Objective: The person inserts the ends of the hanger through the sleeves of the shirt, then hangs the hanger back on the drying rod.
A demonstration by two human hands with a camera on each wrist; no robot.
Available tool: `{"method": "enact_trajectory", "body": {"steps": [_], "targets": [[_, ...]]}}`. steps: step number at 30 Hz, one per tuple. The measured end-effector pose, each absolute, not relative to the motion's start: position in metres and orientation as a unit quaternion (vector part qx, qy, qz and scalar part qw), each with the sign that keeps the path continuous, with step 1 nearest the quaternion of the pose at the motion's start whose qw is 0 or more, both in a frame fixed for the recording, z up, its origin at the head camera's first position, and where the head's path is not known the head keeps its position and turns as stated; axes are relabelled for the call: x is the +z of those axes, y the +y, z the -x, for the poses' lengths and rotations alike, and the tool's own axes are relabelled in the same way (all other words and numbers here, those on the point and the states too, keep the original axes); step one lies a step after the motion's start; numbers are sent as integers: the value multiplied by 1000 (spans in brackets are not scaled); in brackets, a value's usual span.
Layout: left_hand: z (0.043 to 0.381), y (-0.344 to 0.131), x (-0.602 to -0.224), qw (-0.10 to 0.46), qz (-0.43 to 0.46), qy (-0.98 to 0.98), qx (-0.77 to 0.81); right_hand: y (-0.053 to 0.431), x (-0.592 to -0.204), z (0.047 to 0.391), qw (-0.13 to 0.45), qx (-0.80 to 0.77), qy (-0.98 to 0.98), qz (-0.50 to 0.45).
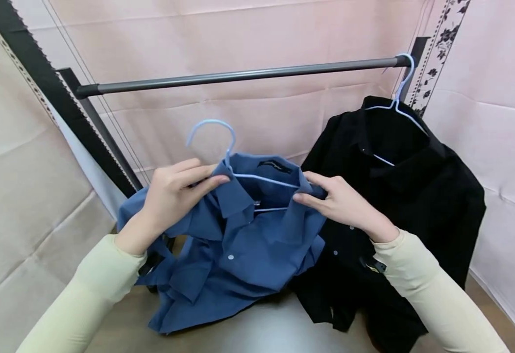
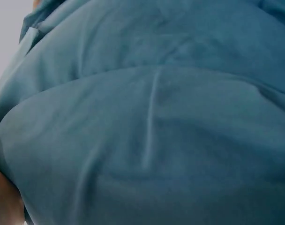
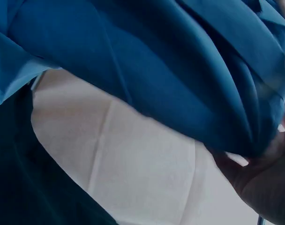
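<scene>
A blue shirt (image 1: pixel 257 260) with a collar and small buttons hangs between both hands in the head view. Inside its neck lies a light blue hanger (image 1: pixel 266 180), its hook rising free above the collar. My left hand (image 1: pixel 175 189) pinches the collar on the left, close to the base of the hook. On the other side my right hand (image 1: pixel 338 201) pinches the collar between thumb and fingers. Blue shirt cloth (image 2: pixel 147 126) fills most of the left wrist view. In the right wrist view, the right hand (image 3: pixel 269 183) grips a bunched edge of the shirt.
A dark metal rail (image 1: pixel 239 76) crosses behind the shirt. At its right end a black shirt (image 1: pixel 420 211) hangs on another light blue hanger (image 1: pixel 402 88), partly behind the right arm. Pale cloth walls (image 1: pixel 28 196) enclose the sides and back.
</scene>
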State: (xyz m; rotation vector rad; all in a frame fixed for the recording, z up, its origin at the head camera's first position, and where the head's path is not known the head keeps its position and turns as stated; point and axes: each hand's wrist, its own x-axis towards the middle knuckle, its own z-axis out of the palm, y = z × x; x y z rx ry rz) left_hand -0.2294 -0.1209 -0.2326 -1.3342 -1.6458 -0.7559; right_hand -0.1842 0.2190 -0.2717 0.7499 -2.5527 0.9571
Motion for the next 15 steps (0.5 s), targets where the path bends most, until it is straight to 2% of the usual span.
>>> {"method": "enact_trajectory", "body": {"steps": [3,15], "targets": [[223,-121,-236,425,544,-661,-295,209,-274,190,180,329,-877,-299],[213,-102,-240,416,541,-670,-293,190,-273,184,439,218,-792,-365]]}}
